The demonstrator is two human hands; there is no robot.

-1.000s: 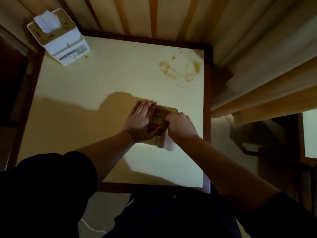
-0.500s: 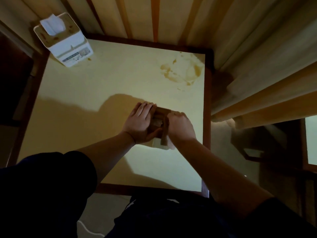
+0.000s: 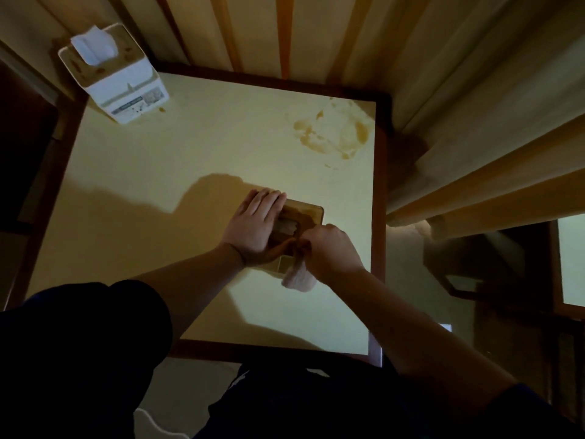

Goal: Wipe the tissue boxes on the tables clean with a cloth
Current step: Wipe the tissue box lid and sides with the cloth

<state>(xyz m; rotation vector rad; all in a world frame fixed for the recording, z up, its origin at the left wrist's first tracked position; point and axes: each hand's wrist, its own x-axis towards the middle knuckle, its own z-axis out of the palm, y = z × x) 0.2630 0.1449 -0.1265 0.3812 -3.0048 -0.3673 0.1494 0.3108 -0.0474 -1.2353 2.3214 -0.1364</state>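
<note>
Left hand (image 3: 258,226) steadies the brown-topped rectangular tissue box (image 3: 305,213) on the pale desk (image 3: 190,153), fingers straight; right hand (image 3: 332,251), grip closed around the pale crumpled cloth (image 3: 297,278).

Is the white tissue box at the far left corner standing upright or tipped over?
Upright. The white tissue box rests on its base on the table, its tissue sticking from the top.

Both forearms reach forward, bare below dark sleeves, and meet near the middle. The left hand (image 3: 258,231) lies palm down with its fingers straight and close together, thumb spread toward the other hand. The right hand (image 3: 332,250) is curled into a fist, knuckles up, gripping a cloth (image 3: 297,278) that bunches out beneath it.
</note>
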